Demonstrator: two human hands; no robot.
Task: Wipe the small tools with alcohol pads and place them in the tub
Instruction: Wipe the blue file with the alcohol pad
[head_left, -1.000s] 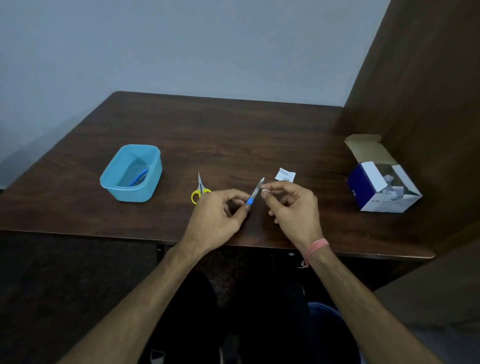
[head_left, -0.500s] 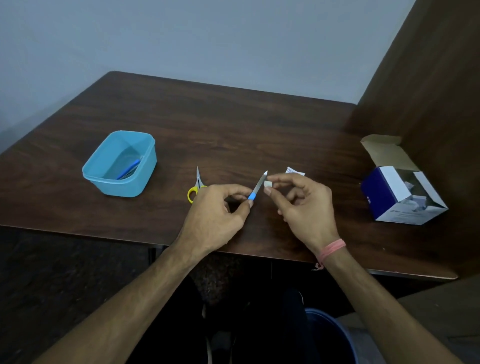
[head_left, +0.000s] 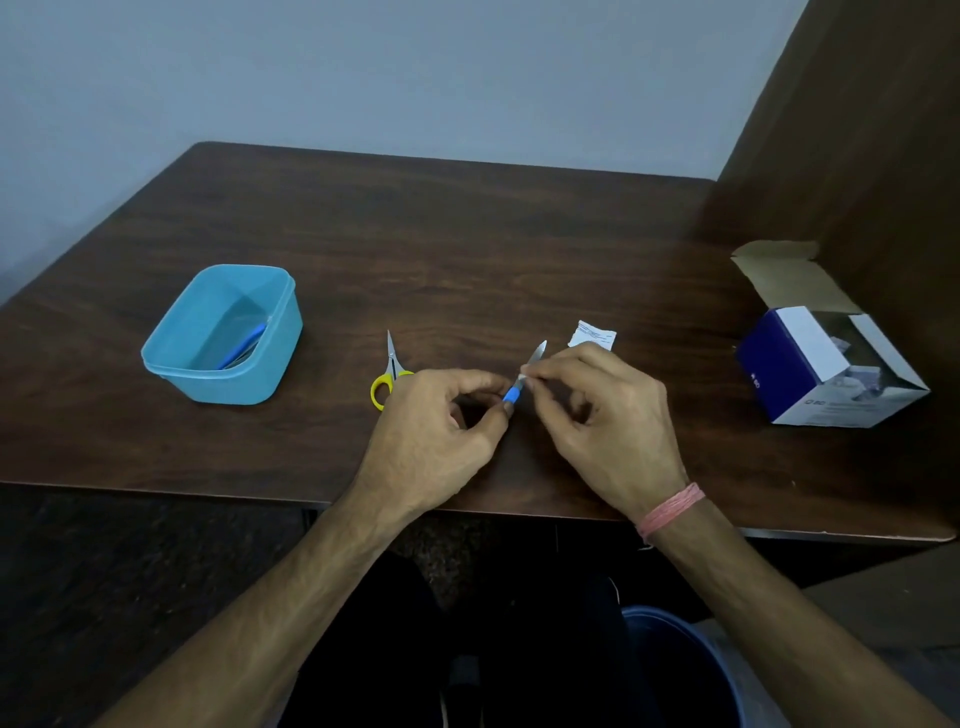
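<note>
While the left hand (head_left: 441, 431) pinched the blue-handled blade (head_left: 522, 376) right of the tub (head_left: 221, 338), the right hand (head_left: 605, 415), pinching the alcohol pad (head_left: 524, 371), did best wiping tipward.

Dark wooden table (head_left: 467, 249), blue bin (head_left: 675, 670)

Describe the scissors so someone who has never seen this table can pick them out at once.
On the dark wooden table, look between the blue tub at the left and the person's left hand. The scissors lie flat there, blades pointing away from the person. They are the only tool with yellow handles; the others are blue.
</note>
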